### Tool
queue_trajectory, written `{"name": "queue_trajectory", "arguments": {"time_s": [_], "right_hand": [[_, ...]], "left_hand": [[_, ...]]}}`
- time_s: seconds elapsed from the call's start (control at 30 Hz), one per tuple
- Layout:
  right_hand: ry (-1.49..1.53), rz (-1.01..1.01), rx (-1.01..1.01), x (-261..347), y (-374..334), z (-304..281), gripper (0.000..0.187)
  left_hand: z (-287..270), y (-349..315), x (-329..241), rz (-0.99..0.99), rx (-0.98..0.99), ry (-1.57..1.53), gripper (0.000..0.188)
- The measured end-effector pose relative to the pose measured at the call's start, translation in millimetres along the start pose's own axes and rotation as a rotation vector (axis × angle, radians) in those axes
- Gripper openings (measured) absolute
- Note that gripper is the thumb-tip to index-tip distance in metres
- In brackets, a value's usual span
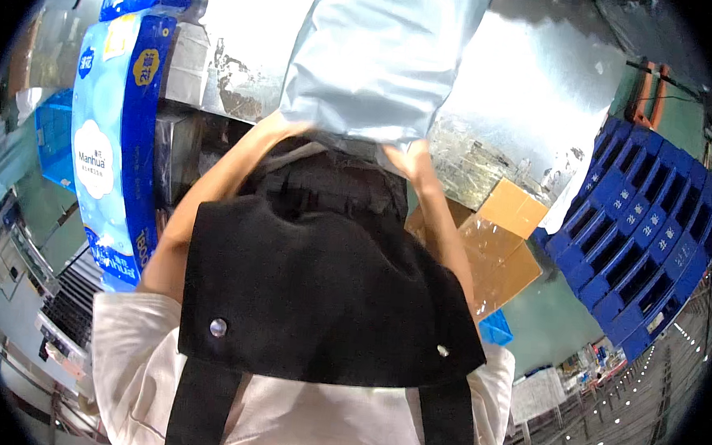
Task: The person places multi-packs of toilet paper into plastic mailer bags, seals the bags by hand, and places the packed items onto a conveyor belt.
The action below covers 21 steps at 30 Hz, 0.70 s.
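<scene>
A large pale grey plastic mailing bag [374,56], filled and wrinkled, lies on the metal work table [535,87] right in front of me. My left hand [287,127] grips its near left corner, with the fingers mostly hidden at or under the edge. At the near right corner my right hand [410,158] holds the bag, its thumb side showing and the other fingers out of sight. Both forearms reach forward around my black apron [327,294]. The bag's near edge sits at the table's front edge, close to my waist.
To the left stand tall blue plastic-wrapped packs [104,142]. An open cardboard box [497,251] sits below the table at right. Beyond it are stacked dark blue crates or packs [637,231]. A blue bin [55,139] stands at far left.
</scene>
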State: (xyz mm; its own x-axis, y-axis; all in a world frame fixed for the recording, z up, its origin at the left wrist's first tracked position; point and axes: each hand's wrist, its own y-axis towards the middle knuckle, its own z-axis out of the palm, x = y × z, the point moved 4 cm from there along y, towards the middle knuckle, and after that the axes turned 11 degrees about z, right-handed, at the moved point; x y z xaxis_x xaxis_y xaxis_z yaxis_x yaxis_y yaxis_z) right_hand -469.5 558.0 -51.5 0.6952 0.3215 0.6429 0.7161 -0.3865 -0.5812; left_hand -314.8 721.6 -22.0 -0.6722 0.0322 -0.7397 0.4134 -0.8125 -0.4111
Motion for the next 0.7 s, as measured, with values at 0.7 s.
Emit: {"name": "queue_trajectory", "arguments": {"time_s": [0.7], "right_hand": [[-0.063,-0.552,-0.337,109,-9,56,0.025]], "left_hand": [[-78,-36,21,0.103,-0.268,0.797,0.022]]}}
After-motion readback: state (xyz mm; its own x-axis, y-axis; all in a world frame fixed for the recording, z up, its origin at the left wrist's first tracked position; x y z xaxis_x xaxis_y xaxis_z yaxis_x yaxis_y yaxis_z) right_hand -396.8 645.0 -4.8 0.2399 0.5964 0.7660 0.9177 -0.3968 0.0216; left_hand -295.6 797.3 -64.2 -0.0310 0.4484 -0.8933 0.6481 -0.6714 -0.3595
